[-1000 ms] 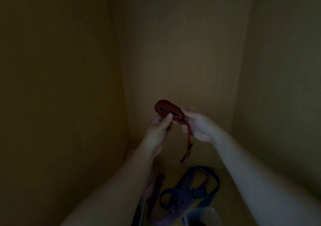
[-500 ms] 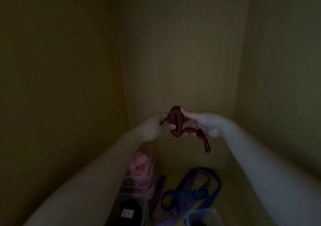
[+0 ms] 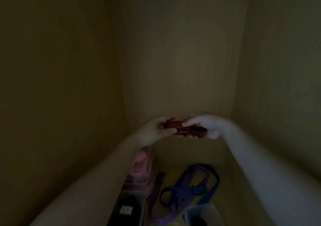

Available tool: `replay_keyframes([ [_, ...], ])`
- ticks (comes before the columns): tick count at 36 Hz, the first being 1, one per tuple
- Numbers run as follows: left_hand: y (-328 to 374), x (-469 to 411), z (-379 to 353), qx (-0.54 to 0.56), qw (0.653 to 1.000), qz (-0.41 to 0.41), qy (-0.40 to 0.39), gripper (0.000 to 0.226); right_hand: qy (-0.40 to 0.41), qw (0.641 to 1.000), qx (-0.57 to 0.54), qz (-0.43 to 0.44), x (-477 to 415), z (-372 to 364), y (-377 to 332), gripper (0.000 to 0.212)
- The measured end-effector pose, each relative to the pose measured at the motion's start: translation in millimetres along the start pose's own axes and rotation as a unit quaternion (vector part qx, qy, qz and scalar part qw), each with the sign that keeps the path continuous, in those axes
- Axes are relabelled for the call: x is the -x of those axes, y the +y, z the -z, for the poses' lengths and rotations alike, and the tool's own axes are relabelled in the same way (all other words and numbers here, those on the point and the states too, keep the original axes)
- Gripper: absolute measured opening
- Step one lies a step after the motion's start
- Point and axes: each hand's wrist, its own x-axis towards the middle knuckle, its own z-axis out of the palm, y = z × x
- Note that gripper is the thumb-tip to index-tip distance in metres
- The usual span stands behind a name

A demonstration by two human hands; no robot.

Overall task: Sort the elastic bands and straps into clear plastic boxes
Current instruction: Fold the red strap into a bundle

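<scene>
Both hands meet in front of the back wall (image 3: 182,60) of a dim wooden compartment, and between them they hold one red strap (image 3: 180,130) with dark stripes, folded into a flat bundle and held in the air, well above the floor of the compartment; left hand (image 3: 154,130) grips the bundle's left end, thumb across the top and fingers curled beneath; right hand (image 3: 208,126) pinches the right end, its fingers reaching leftward over the folds, though blur hides how each finger lies; two bare forearms rise from the lower corners and converge at the strap.

Below the hands three clear plastic boxes show; one on the left (image 3: 150,158) holds a pink roll (image 3: 140,166); a second (image 3: 143,206), nearer the camera, holds something black with a white label; a third (image 3: 199,207) sits at the bottom edge, right of centre, its contents too dark to tell. Between the boxes lie one blue strap (image 3: 182,190), looped and buckled, one pale purple strap (image 3: 197,173) tangled with it, and one darker purple band (image 3: 159,182) just beside the left boxes.
</scene>
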Motion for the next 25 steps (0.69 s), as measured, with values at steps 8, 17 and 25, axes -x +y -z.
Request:
replay_keyframes([
  [8, -8.8, -0.1, -13.7, 0.035, 0.996, 0.056, 0.052, 0.054, -0.025, 0.998, 0.053, -0.013, 6.8, -0.2, 8.5, 0.048],
  [17, -16.3, 17.5, -43.7, -0.025, 0.998, 0.046, 0.039, 0.066, 0.067, 0.963, 0.26, -0.02, 14.9, -12.9, 33.5, 0.053],
  [25, -37.2, 60.3, -88.8, -0.027, 0.998, 0.057, -0.024, 0.033, 0.048, 0.934, 0.352, -0.047, 48.9, -33.1, 87.2, 0.042],
])
